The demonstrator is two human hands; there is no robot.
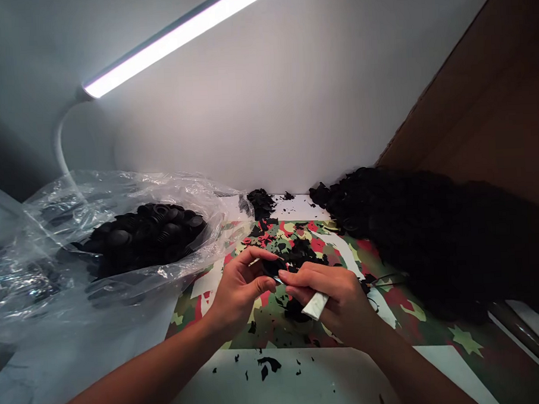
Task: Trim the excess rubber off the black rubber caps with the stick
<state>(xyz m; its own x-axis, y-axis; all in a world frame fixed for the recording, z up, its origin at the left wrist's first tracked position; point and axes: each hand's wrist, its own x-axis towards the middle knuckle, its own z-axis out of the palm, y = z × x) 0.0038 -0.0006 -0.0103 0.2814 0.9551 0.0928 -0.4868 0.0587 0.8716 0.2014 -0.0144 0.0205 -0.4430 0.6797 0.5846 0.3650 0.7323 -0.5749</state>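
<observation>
My left hand [240, 286] pinches a small black rubber part [272, 266] between thumb and fingers, just above the camouflage-patterned mat [343, 246]. My right hand [334, 297] is closed round a small knife with a white-wrapped handle [316, 306]; its blade tip meets the black part. The two hands touch at the middle of the mat. Black trimmings [298, 248] lie scattered beneath and behind them.
A clear plastic bag [119, 232] holding several round black parts [146, 234] sits at the left. A large heap of black pieces [432, 236] fills the right. A white wall stands behind, a lit strip lamp [173, 39] overhead, and a brown board [492, 97] at the right.
</observation>
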